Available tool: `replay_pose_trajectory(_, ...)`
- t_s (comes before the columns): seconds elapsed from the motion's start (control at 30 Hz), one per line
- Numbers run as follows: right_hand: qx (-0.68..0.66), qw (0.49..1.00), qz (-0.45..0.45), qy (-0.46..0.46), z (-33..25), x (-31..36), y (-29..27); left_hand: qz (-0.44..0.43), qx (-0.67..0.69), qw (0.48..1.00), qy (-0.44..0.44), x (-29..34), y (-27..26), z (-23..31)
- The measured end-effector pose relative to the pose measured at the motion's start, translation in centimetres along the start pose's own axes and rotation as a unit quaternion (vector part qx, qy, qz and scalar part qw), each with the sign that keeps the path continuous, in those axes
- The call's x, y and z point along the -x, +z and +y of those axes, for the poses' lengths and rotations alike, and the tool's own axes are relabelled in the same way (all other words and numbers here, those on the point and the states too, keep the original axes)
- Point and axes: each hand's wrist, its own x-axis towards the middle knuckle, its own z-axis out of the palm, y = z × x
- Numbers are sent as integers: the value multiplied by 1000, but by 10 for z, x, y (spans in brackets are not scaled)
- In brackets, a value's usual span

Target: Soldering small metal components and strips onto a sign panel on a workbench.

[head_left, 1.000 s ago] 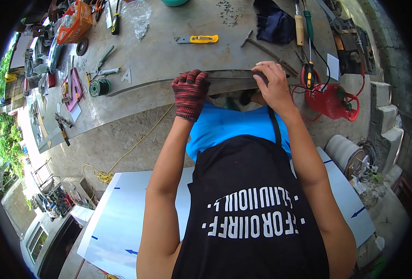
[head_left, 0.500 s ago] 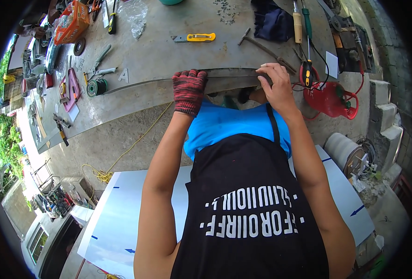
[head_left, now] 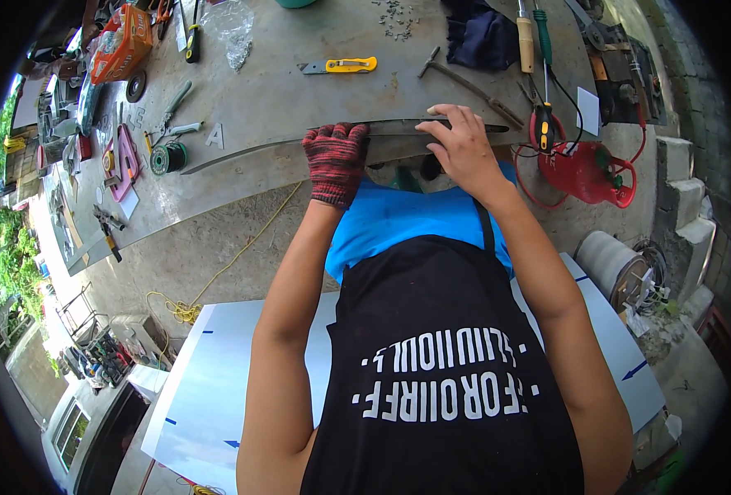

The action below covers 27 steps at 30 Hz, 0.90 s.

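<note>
a long thin metal strip (head_left: 394, 128) under your gloved left hand (head_left: 336, 162) and bare right hand (head_left: 464, 150), along the near edge of the bench (head_left: 275, 99).
your left fingers curl over the strip, thumb hidden, so i cannot tell whether they pinch it; your right thumb and fingers are spread apart. the strip runs between your hands and sticks out past both. beyond them lies a yellow utility knife (head_left: 351, 64); a hammer (head_left: 466, 85) lies beyond your right hand, a screwdriver (head_left: 545, 129) to its right, and a spool of wire (head_left: 167, 157) left of your left hand.
</note>
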Motion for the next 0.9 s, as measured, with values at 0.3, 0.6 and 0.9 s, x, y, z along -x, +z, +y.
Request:
replay_pose_trajectory(0.3,-31,996,-80,-25,15,-16,36,-38,6,999,-27,-11,-1,-7)
replay_pose_trajectory(0.6,-40,997,-67,-23,15,-16,39,-114,-2,993,-30,-7,1,-5)
replay_pose_trajectory(0.9,-22,998,-48,-32,10,-17,41,-116,-20,993,-32,-5,7,-6)
